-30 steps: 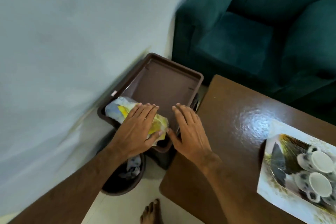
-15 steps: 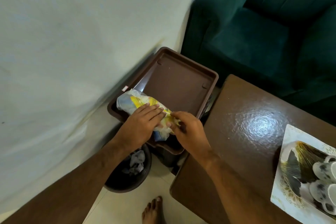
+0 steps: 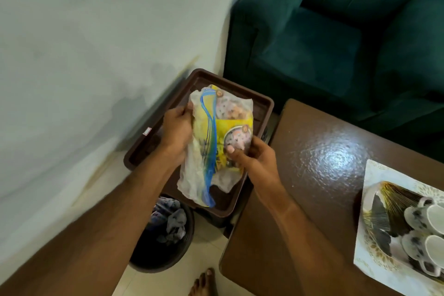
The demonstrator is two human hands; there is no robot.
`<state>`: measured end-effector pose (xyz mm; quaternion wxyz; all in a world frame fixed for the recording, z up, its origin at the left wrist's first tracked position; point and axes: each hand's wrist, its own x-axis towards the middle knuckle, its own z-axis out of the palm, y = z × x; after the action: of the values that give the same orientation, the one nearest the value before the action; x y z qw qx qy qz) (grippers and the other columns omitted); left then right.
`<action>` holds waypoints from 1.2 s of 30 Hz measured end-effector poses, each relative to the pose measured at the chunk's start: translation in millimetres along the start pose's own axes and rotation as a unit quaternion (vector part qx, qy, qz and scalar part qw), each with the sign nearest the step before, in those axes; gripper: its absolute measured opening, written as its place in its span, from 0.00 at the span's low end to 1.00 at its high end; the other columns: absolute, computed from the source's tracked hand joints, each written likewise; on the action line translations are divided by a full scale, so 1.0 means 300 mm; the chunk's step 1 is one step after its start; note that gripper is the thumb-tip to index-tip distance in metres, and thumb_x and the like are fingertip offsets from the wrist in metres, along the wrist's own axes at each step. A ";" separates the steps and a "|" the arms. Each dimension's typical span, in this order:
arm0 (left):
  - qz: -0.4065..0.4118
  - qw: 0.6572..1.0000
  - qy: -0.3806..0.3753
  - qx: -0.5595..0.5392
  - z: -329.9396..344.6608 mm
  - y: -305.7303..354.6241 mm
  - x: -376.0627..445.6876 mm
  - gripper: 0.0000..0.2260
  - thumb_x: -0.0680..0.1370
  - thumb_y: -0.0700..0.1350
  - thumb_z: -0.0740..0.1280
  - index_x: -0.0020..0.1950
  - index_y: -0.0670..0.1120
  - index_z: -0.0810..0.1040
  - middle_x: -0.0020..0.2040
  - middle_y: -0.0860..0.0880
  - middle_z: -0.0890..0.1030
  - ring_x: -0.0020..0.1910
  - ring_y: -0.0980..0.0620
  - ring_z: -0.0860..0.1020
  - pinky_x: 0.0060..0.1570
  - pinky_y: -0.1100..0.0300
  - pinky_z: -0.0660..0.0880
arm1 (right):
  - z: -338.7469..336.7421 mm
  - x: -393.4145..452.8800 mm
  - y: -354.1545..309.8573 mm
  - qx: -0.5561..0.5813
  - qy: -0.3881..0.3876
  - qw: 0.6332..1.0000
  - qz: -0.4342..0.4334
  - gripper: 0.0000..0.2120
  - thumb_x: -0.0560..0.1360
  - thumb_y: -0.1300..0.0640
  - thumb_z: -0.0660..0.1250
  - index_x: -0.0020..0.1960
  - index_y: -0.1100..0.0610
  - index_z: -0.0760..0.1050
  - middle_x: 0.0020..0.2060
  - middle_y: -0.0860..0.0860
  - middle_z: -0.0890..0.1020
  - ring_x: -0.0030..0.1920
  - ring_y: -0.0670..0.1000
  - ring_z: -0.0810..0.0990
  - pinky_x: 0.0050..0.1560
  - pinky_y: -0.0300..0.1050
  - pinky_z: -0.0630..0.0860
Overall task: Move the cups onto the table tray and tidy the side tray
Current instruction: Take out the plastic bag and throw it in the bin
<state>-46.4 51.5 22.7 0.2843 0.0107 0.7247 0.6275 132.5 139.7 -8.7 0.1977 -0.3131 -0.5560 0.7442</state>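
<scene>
A crumpled plastic bag (image 3: 211,142), white with yellow and blue print, hangs spread out above the brown side tray (image 3: 260,108) by the wall. My left hand (image 3: 176,131) grips the bag's left edge. My right hand (image 3: 252,156) pinches its lower right part. At the right edge, white speckled cups (image 3: 425,230) stand on the patterned table tray (image 3: 374,175) on the brown table (image 3: 319,151).
A dark bin (image 3: 165,245) with crumpled paper in it stands on the floor below the side tray. A teal armchair (image 3: 324,43) fills the far side. A pale wall runs along the left. A bare foot (image 3: 204,282) shows at the bottom.
Both hands took hold of the bag, which lay rolled at the tray's near end, lifted it and opened it out lengthwise over the tray. The view shifted slightly.
</scene>
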 end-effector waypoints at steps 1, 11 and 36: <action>-0.033 0.999 0.003 -0.016 -0.003 -0.011 0.000 0.20 0.85 0.52 0.62 0.52 0.36 0.83 0.49 0.39 0.86 0.48 0.42 0.84 0.52 0.47 0.81 | -0.001 0.005 -0.005 -0.016 0.032 0.999 0.005 0.21 0.69 0.52 0.81 0.59 0.56 0.83 0.53 0.54 0.88 0.54 0.56 0.88 0.55 0.61 0.85; 0.145 0.947 0.006 0.288 0.085 -0.100 -0.073 0.31 0.68 0.67 0.71 0.64 0.51 0.73 0.62 0.50 0.75 0.60 0.49 0.76 0.57 0.53 0.76 | 0.001 0.044 -0.016 -0.332 0.285 0.899 -0.009 0.24 0.61 0.35 0.80 0.48 0.50 0.82 0.39 0.44 0.85 0.37 0.42 0.84 0.32 0.42 0.79; 0.399 0.892 0.021 0.210 0.098 -0.179 -0.226 0.22 0.80 0.47 0.70 0.71 0.40 0.73 0.65 0.45 0.79 0.64 0.55 0.78 0.62 0.61 0.77 | 0.136 0.174 -0.279 0.050 0.275 0.959 0.053 0.13 0.67 0.67 0.79 0.34 0.58 0.76 0.42 0.60 0.85 0.44 0.61 0.86 0.41 0.54 0.86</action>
<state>41.3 41.3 -0.9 -0.0146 0.3452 0.7802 0.5215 62.0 170.1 65.7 0.3185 -0.5243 -0.4248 0.6657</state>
